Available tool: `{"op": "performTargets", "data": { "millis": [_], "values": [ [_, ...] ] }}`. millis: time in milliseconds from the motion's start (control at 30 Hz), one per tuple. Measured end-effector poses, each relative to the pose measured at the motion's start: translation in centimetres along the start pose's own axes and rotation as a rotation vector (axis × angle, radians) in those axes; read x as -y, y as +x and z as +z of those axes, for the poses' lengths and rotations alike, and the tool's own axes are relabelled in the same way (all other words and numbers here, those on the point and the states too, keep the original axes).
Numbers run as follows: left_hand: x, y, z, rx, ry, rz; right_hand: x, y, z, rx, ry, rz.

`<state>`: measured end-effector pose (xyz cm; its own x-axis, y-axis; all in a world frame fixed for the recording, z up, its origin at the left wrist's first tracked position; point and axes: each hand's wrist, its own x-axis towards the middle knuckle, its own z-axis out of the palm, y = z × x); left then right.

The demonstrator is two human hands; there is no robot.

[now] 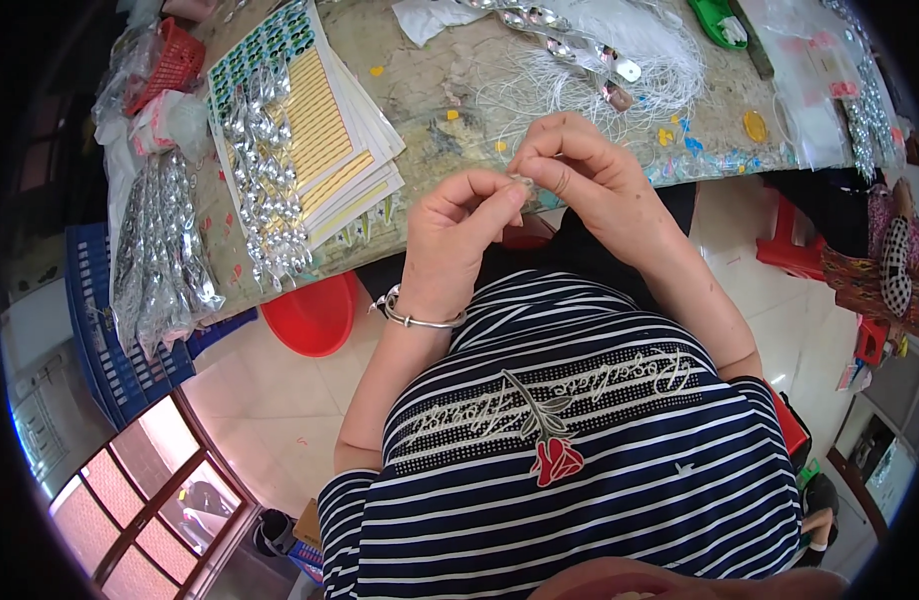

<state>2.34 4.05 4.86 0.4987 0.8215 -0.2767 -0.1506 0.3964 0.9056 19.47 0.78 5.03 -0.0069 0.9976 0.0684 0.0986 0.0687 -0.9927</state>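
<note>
My left hand [452, 228], with a silver bangle on its wrist, is closed in a pinch at the table's near edge. My right hand [598, 178] meets it there, thumb and forefinger pressed together. Between the fingertips is a tiny pale piece [521, 181], too small to name. Just beyond my right hand, a tangle of white threads [670, 75] spreads over the table. Silver faceted strands [580, 50] lie across it. More silver strands [270, 180] rest on a stack of gold and green patterned sheets [325, 110] left of my hands.
Bundled silver strands in clear plastic [160, 255] hang over the table's left edge, near a red basket [170, 65]. A green tray [718, 22] stands at the far right. Yellow and blue scraps [692, 144] dot the worn tabletop [420, 100]. A red basin [312, 315] is below the edge.
</note>
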Motion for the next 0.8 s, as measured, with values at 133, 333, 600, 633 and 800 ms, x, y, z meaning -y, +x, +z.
{"op": "performTargets", "data": {
  "millis": [133,333,600,633,800],
  "values": [
    [-0.1,-0.1,0.2,-0.099,0.045,0.076,0.6,0.0,-0.1,-0.133,-0.067,-0.075],
    [0.2,0.1,0.0,-0.08,0.059,0.133,1.7,-0.7,0.3,-0.064,-0.27,-0.158],
    [0.7,0.0,-0.2,-0.033,0.137,0.184,0.9,-1.0,0.4,-0.098,-0.406,-0.229],
    [1.0,0.1,-0.5,-0.024,0.181,0.194,1.0,-0.9,0.4,-0.101,-0.447,-0.261],
    [1.3,0.2,-0.6,-0.021,0.257,0.237,1.3,-0.5,0.4,-0.116,-0.529,-0.291]
  ]
}}
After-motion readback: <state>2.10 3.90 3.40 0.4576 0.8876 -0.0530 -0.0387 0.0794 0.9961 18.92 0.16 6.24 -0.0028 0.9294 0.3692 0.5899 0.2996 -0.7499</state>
